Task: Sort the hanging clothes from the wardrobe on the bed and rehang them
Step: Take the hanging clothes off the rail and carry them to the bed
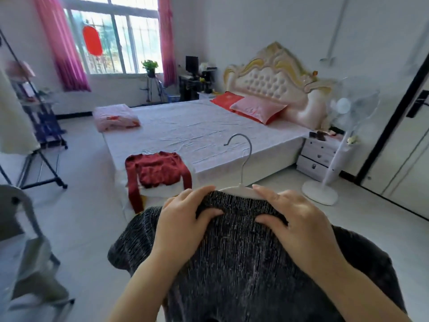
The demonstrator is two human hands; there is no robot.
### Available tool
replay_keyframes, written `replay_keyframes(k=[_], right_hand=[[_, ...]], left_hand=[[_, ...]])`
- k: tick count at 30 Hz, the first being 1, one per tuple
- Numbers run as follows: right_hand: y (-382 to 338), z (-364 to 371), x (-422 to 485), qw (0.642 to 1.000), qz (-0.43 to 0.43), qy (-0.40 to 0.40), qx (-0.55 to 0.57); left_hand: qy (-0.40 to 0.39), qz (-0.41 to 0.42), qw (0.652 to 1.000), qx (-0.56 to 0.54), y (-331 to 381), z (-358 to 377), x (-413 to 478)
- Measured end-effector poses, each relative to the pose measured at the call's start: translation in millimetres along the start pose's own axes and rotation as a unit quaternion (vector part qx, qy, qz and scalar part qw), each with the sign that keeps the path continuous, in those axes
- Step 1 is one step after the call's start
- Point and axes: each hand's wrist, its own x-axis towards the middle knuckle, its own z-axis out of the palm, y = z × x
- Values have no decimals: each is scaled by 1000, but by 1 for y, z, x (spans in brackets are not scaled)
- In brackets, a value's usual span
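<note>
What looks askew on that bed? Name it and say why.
The red sweater at the bed's near corner lies partly off: its sleeves dangle over the edges, one far down the side. Nothing else stands out; the left hand and right hand grip the dark sweater on its hanger.

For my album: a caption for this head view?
Left hand and right hand grip a dark sweater on a white hanger by the bed.

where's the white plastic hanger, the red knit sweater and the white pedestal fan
white plastic hanger [241, 187]: head view, neck under the hook
red knit sweater [160, 169]: head view, middle of its body
white pedestal fan [320, 193]: head view, its round base
</note>
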Motion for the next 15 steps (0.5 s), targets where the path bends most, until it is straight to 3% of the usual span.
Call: replay_keyframes(k=[15], right_hand=[[72,197,178,986,-69,-80,131]], left_hand=[[66,-116,987,85,-158,40,130]])
